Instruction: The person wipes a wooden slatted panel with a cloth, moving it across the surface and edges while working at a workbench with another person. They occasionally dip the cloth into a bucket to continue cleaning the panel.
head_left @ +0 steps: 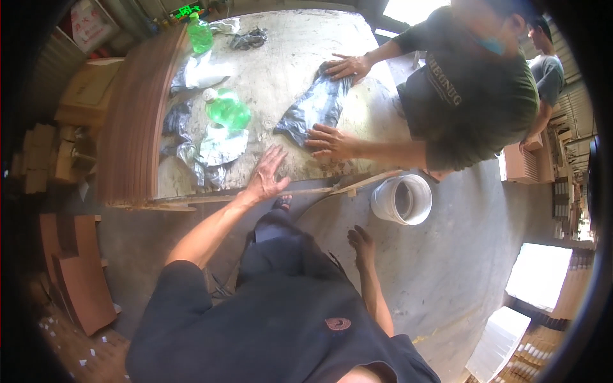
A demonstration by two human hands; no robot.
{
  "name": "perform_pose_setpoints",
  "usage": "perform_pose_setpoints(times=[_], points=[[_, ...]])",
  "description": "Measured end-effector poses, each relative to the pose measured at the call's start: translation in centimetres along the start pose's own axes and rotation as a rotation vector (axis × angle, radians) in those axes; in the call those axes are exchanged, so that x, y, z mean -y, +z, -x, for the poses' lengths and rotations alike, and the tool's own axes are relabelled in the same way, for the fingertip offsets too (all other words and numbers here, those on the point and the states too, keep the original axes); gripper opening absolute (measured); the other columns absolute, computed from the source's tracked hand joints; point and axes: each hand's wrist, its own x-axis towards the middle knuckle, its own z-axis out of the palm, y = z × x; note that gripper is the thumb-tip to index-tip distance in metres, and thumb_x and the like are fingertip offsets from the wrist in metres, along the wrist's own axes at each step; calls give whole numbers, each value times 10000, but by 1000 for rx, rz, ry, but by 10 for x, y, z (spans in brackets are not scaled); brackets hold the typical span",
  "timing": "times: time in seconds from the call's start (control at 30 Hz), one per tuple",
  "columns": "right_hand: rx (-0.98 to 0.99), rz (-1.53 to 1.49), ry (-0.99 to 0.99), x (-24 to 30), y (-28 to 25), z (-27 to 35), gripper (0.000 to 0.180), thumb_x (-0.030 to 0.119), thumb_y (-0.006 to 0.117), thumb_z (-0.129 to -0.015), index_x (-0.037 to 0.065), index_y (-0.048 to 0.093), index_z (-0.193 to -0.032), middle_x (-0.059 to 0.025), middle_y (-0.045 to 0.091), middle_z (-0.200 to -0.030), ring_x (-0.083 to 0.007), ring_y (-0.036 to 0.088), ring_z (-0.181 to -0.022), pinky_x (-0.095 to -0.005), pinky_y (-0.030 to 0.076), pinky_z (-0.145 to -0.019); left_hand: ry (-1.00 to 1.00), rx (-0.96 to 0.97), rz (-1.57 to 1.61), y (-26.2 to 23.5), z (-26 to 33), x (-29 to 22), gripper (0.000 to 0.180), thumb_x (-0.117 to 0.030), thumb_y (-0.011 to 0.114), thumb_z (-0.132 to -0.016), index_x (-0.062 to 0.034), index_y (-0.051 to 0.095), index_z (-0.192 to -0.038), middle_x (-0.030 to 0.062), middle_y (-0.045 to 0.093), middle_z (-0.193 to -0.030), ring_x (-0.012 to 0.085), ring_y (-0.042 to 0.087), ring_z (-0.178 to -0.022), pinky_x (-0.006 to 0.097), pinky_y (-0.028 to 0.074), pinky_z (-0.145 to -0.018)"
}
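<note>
My left hand (pixel 265 177) rests at the near edge of the worktable (pixel 268 70), fingers stretched out and nothing in them. Away from the table, near the white bucket (pixel 418 198), my right hand (pixel 362 246) hangs with its fingers apart and holds nothing. Across from me a co-worker presses both hands on a crumpled grey-blue cloth or sheet (pixel 313 105) lying on the table; its material I cannot make out. Left of it lies a clear bottle with green liquid (pixel 228 112). Pale crumpled wrapping (pixel 220 147) is spread beside that bottle, left of my left hand.
A stack of brown boards (pixel 137 115) lines the table's left side. Another green bottle (pixel 200 35) stands at the far left, near a dark crumpled rag (pixel 249 39). Brown panels (pixel 83 274) stand at lower left; white-topped stacks (pixel 539 274) sit at right. A second person stands behind the co-worker.
</note>
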Motion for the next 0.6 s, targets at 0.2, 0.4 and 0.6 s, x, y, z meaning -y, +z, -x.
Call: perform_pose_setpoints(times=[0.2, 0.4, 0.6], points=[[9, -42, -38, 48, 52, -24, 535, 151, 678, -1038, -132, 580, -1481, -152, 770, -1154, -173, 712, -969, -277, 560, -826, -147, -153, 142, -7, -14, -16, 570, -110, 721, -886, 50, 625, -1425, 256, 648, -1454, 412, 585, -1412, 461, 454, -1218], [-3, -101, -56, 62, 78, -46, 557, 172, 660, -1074, -134, 529, -1520, -155, 756, -1172, -169, 707, -979, -276, 562, -834, -239, -178, 189, -7, -48, -8, 492, -79, 678, -930, 55, 638, -1401, 248, 698, -1362, 404, 670, -1287, 449, 515, -1146], [0, -166, -106, 88, 101, -50, 535, 165, 666, -1080, -126, 537, -1510, -159, 747, -1218, -164, 712, -996, -284, 573, -875, -108, -247, 121, -1, -73, 6, 470, -30, 684, -889, 55, 646, -1349, 274, 705, -1261, 443, 666, -1219, 498, 533, -1084]])
